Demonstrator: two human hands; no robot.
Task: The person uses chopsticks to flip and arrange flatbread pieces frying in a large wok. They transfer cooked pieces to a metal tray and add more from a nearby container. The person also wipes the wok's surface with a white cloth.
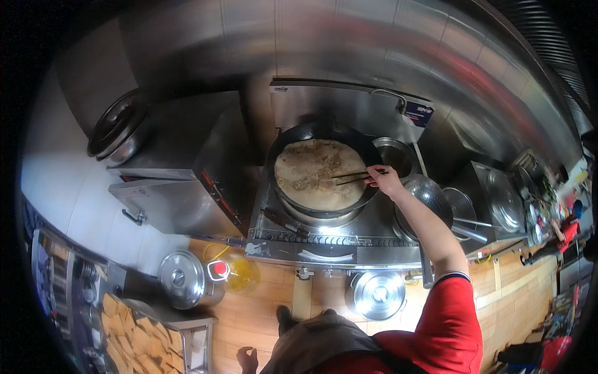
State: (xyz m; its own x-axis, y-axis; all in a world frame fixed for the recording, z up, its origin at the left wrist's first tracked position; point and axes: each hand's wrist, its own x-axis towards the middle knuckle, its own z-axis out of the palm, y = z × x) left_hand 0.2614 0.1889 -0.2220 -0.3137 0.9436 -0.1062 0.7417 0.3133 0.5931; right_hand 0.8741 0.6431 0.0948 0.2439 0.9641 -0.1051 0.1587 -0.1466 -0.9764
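My right hand [384, 178] is closed around a pair of dark chopsticks [350, 178]. Their tips reach into a large black wok [271, 177] on the stove, filled with pale, foamy bubbling liquid [296, 165]. Brownish pieces [330, 165] show through the foam near the chopstick tips; their kind cannot be made out. Low in the picture, my left hand [247, 358] hangs beside my body with loosely curled fingers apart, holding nothing. It is far from the wok.
Right of the wok sit a metal pot [397, 153] and a perforated strainer [430, 194]. A faucet [398, 100] rises behind. On the floor stand lidded pots [180, 278] [377, 294] and a yellow oil jug [243, 275]. Brown pieces fill a tray [202, 343]. Another person [564, 232] stands far right.
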